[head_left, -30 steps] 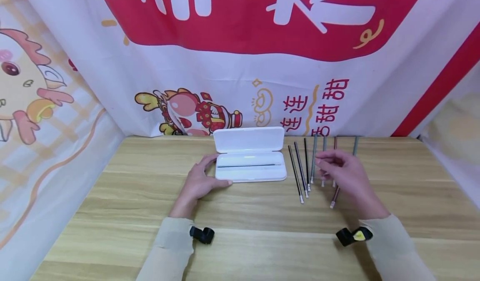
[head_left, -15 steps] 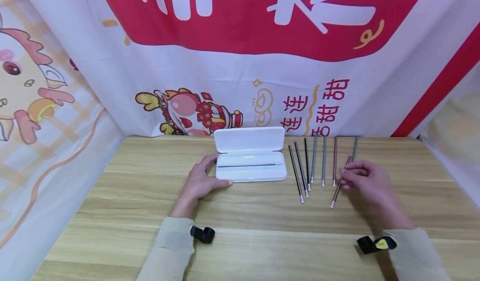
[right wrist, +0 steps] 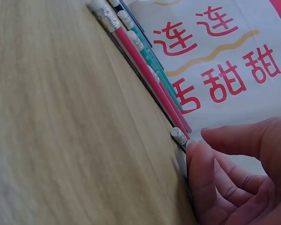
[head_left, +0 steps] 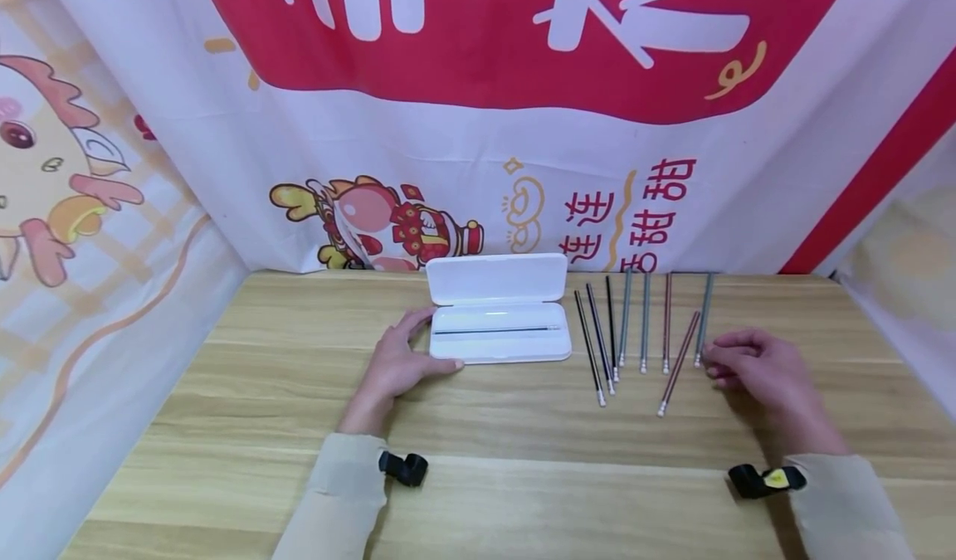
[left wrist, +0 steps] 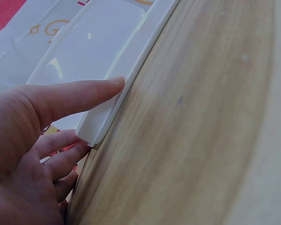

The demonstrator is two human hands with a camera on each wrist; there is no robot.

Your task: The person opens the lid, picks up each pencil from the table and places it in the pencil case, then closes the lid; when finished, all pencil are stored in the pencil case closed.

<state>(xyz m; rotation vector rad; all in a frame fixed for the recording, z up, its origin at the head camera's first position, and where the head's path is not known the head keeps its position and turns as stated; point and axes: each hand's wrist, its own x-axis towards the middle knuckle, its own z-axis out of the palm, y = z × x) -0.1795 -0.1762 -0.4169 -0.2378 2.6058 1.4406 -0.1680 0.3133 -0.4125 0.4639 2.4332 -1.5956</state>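
Observation:
A white pencil case (head_left: pixel 500 348) lies on the table with its lid raised, one dark pencil (head_left: pixel 493 329) lengthwise inside. My left hand (head_left: pixel 399 361) holds the case's left end, thumb along the front edge and fingers at the far left side. In the left wrist view the thumb (left wrist: pixel 79 96) lies on the white rim. My right hand (head_left: pixel 762 369) is beside the eraser end of the rightmost green pencil (head_left: pixel 704 319); thumb and index finger are apart in the right wrist view, with nothing seen between them. Touching cannot be told. A red pencil (head_left: pixel 680 363) lies slanted just left.
Several more pencils (head_left: pixel 626 319) lie side by side between case and right hand, eraser ends toward me: dark ones at left, then green and red. A printed cloth (head_left: pixel 478 145) hangs behind the wooden table (head_left: pixel 538 502).
My right hand has moved right across the row of pencils, past the slanted red one, to the rightmost green pencil. The pencils, the case and my left hand have stayed put.

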